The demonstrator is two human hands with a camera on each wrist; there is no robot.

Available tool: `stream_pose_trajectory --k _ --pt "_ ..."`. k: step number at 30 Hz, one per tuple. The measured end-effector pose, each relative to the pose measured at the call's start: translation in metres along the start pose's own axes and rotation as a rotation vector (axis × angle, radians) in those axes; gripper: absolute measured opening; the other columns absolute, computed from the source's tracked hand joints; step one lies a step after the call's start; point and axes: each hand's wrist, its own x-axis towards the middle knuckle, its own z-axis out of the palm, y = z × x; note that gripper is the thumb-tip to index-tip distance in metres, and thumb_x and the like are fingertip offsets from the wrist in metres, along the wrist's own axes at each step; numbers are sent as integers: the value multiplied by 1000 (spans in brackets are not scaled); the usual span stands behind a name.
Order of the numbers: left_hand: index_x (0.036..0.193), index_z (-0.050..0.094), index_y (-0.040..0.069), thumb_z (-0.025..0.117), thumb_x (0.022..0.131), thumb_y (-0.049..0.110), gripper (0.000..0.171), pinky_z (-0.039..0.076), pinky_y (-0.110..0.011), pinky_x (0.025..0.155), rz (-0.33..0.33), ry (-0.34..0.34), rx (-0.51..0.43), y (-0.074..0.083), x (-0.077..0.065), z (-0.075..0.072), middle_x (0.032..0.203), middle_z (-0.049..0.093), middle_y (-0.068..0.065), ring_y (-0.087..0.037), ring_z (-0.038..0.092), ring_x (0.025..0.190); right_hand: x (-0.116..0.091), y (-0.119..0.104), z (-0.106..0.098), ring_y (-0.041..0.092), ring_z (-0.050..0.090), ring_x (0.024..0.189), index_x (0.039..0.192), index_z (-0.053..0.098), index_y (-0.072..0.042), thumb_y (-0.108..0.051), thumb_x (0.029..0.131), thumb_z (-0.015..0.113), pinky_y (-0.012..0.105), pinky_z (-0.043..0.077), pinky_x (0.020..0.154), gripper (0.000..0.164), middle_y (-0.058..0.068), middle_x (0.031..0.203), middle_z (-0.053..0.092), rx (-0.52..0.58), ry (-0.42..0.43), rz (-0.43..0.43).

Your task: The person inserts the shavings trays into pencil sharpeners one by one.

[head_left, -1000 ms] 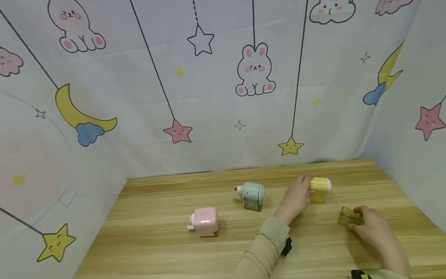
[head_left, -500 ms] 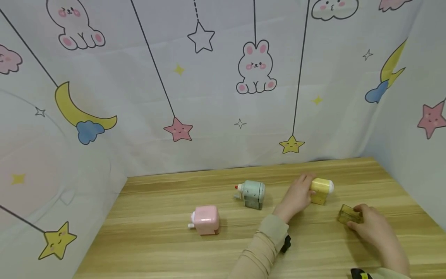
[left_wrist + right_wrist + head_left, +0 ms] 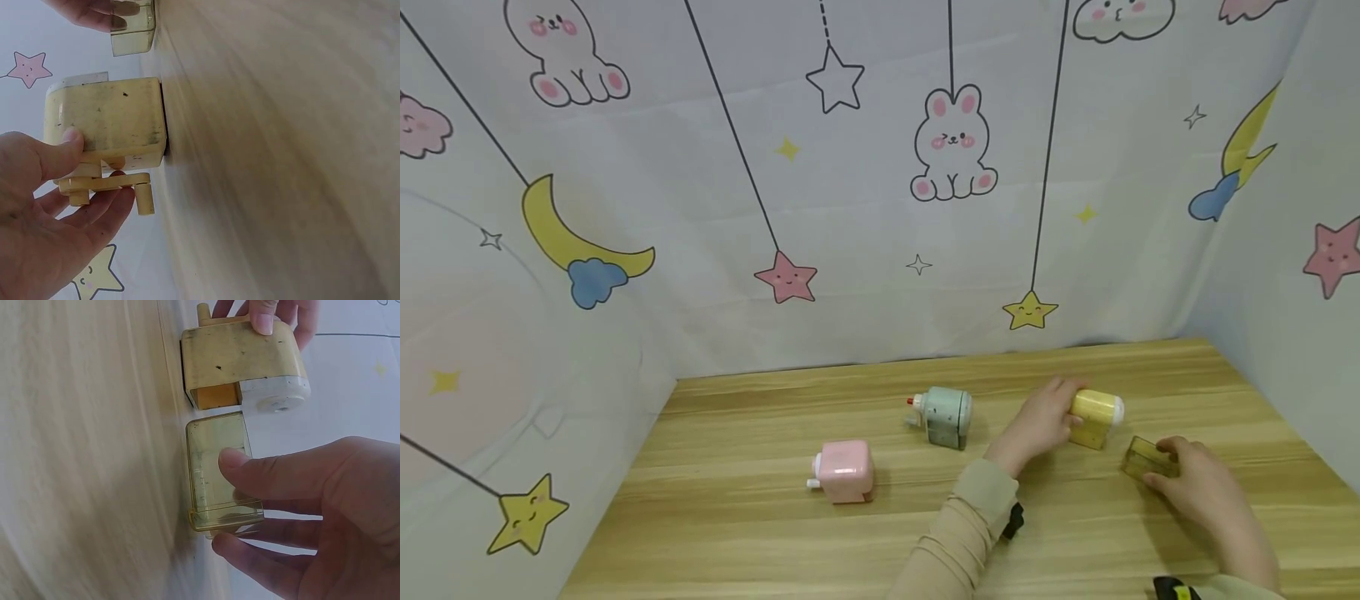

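Observation:
My left hand [image 3: 1037, 423] grips a yellow crank pencil sharpener [image 3: 1094, 417], its thumb on the body and the other fingers behind the crank handle [image 3: 115, 182]. The sharpener stands at the table, its crank end toward the left palm. Between thumb and fingers, my right hand [image 3: 1213, 492] pinches a see-through yellow shavings drawer [image 3: 215, 469] from the sharpener. In the right wrist view, an empty slot [image 3: 217, 395] shows in the sharpener's lower side, facing the drawer. A narrow gap separates the drawer from the slot, and the two roughly line up.
A green crank sharpener [image 3: 947, 417] stands left of the left hand, with a pink one [image 3: 844, 472] farther left and nearer. The wooden table [image 3: 737, 550] ends at a white printed cloth [image 3: 865, 325] behind and at both sides.
The left hand has brought the yellow sharpener slightly right and nearer. The right hand has shifted the drawer a little left, so the gap between them is smaller.

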Motion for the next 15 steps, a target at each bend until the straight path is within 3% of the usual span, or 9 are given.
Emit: stream_pose_trajectory --k 15 --pt "127 45 15 63 82 16 48 41 -17 90 -1 -68 -61 4 -4 -6 122 52 1 -3 45 103 3 -8 3 54 45 93 113 47 14 -20 75 68 67 40 75 55 42 105 49 17 6 -20"
